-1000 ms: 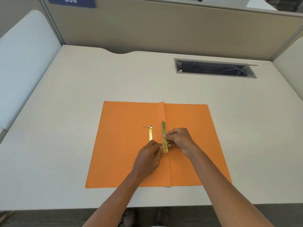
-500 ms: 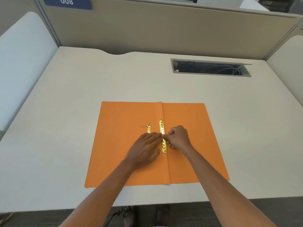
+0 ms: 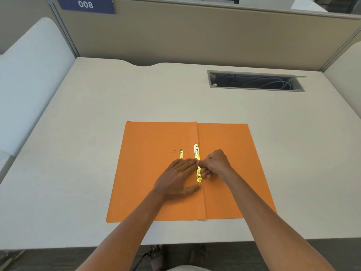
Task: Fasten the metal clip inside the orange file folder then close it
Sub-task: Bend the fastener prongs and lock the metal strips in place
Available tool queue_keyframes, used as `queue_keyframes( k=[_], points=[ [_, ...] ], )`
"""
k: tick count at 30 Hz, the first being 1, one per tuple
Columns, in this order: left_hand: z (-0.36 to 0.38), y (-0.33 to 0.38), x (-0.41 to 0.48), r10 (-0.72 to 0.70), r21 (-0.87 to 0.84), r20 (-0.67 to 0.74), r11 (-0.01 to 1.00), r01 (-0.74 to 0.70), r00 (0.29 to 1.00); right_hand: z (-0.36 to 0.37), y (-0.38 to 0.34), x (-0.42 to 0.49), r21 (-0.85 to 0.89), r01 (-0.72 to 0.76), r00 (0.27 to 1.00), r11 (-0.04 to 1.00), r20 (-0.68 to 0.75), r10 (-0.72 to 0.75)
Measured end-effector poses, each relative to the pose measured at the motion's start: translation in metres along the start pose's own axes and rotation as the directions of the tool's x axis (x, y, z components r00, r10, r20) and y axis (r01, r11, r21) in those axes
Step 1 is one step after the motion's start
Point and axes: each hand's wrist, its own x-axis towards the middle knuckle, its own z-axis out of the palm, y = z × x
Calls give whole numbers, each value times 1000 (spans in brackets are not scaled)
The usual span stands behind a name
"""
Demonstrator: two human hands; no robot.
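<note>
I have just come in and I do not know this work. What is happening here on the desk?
A person is working on an orange file folder that lies open and flat on a pale desk. The left hand rests flat on the left leaf, covering most of one brass strip. The right hand pinches at the middle of the longer brass fastener bar beside the centre fold. The clip seems not yet fastened, and the folder is not closed.

office cubicle | partition (image 3: 195, 36) w/ 008 sign (image 3: 86, 5) | desk (image 3: 117, 94) cable tray (image 3: 256, 81)
</note>
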Motion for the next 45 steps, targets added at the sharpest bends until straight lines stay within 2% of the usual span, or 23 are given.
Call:
queue_keyframes(
  k=[8,12,14,16,18,21,27,39,45],
  points=[
    [3,0,1,4,25,-43,1000,-3,999,-3,1,3,30,-1,998,1000,59,-1],
    [4,0,1,8,22,-63,1000,-7,998,-8,1,4,-34,23,995,999,97,-20],
    [5,0,2,22,32,-81,999,-19,996,-7,-2,8,-134,142,990,981,-9,-144],
    [5,1,5,39,49,-95,998,-35,995,-3,-8,12,-238,303,934,923,-121,-338],
    [6,2,8,46,73,-104,997,-38,994,1,-13,14,-263,420,872,868,-146,-467],
    [8,4,10,40,115,-99,993,-29,994,5,-14,18,-280,487,832,827,-140,-537],
    [9,4,11,33,159,-96,987,-18,995,0,-10,25,-220,457,856,862,-154,-494],
    [11,4,10,-10,101,-87,995,19,996,-24,-16,34,-231,470,881,852,61,-469],
    [11,4,10,-16,88,-93,996,24,996,-35,-23,39,-238,452,890,860,61,-452]
  ],
)
